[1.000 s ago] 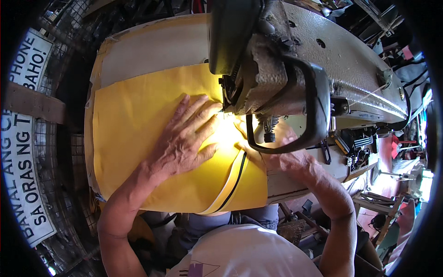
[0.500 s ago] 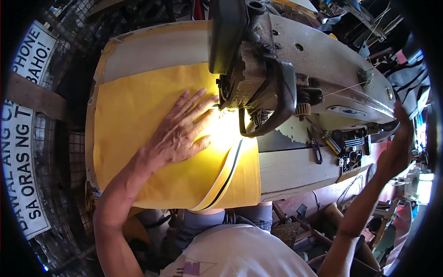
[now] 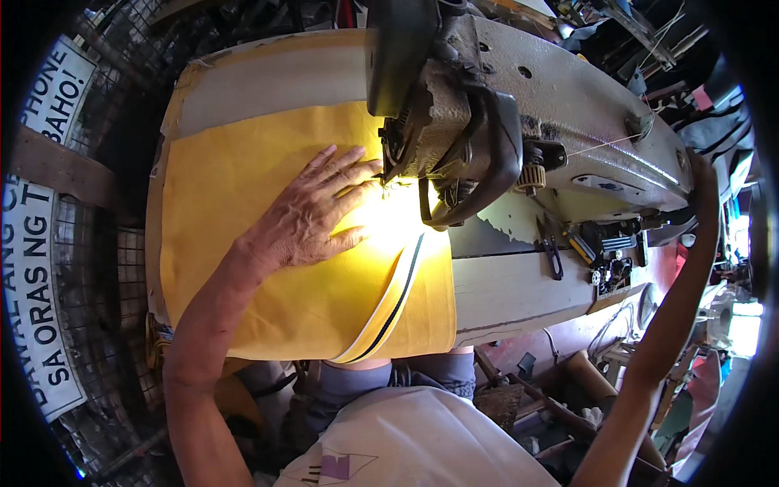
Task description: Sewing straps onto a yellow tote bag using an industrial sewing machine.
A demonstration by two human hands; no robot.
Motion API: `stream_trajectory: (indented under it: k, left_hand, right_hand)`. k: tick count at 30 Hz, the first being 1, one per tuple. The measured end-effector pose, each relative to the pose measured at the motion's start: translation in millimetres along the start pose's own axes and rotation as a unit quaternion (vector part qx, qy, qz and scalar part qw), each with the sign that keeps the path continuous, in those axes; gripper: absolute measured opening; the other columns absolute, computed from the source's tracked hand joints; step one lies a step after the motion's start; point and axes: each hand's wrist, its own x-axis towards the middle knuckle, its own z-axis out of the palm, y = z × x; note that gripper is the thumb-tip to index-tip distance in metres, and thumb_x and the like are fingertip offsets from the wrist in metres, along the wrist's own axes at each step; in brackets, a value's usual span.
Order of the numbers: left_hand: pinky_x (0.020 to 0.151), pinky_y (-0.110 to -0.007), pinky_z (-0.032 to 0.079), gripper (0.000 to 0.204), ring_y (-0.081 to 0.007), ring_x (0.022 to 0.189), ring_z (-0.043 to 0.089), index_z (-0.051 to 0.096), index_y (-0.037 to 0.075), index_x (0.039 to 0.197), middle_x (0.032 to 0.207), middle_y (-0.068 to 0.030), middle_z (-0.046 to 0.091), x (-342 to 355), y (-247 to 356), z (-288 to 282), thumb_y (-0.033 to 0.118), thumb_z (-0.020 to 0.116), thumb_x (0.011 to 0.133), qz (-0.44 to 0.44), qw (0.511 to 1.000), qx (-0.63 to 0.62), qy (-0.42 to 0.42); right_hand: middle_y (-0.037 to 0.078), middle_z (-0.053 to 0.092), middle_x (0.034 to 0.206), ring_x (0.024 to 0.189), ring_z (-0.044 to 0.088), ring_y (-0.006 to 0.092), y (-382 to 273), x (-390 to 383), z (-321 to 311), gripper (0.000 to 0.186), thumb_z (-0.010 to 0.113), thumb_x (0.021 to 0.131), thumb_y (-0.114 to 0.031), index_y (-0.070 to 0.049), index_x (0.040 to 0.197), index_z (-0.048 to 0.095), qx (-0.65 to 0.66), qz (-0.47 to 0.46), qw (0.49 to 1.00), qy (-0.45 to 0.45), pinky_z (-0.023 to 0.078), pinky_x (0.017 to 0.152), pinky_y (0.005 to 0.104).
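My left hand (image 3: 312, 215) lies flat, fingers spread, on a yellow fabric (image 3: 235, 211). Its fingertips are just left of the needle area of an old grey sewing machine (image 3: 568, 105). A lamp lights the cloth brightly under the machine head. A yellow band with a white and dark stripe (image 3: 393, 300) runs from the needle down to the table's near edge. My right arm stretches out to the right. My right hand (image 3: 704, 183) is at the machine's right end, dark and partly hidden, so its grip cannot be made out.
The machine stands on a worn wooden table (image 3: 519, 292). Small tools (image 3: 596, 252) lie beside the machine base. White signboards (image 3: 40, 268) and wire mesh stand at the left. Cluttered parts and cloth lie at the lower right.
My right hand left the fabric beside the needle and swung out to the machine's right end. My left hand stayed flat on the yellow fabric.
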Motion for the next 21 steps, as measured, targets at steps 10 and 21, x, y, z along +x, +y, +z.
stream_trajectory:
  k: [10, 21]
  left_hand:
    - [0.116, -0.051, 0.025, 0.048, -0.0337, 0.136, 0.038, 0.056, 0.000, 0.119, 0.138, -0.0147, 0.048, 4.9, -0.9, 2.8, 0.028, 0.068, 0.082, 0.018, 1.000, -0.024, 0.001]
    - [0.117, -0.051, 0.024, 0.048, -0.0330, 0.137, 0.037, 0.056, 0.000, 0.120, 0.139, -0.0143, 0.048, 4.8, -1.5, 3.7, 0.028, 0.067, 0.082, 0.013, 0.999, -0.039, 0.015]
  right_hand:
    - [0.017, 0.055, 0.131, 0.118, 0.056, 0.0321, -27.5, -91.6, 38.0, 0.042, 0.043, 0.100, -0.009, -0.006, 0.142, 0.043, -0.010, 0.084, 0.925, 0.370, 0.046, 0.099, 0.0405]
    - [0.018, 0.058, 0.127, 0.114, 0.057, 0.0257, -29.3, -74.2, 36.3, 0.044, 0.041, 0.102, -0.030, -0.004, 0.136, 0.053, 0.267, 0.164, 0.886, 0.342, 0.047, 0.095, 0.0357]
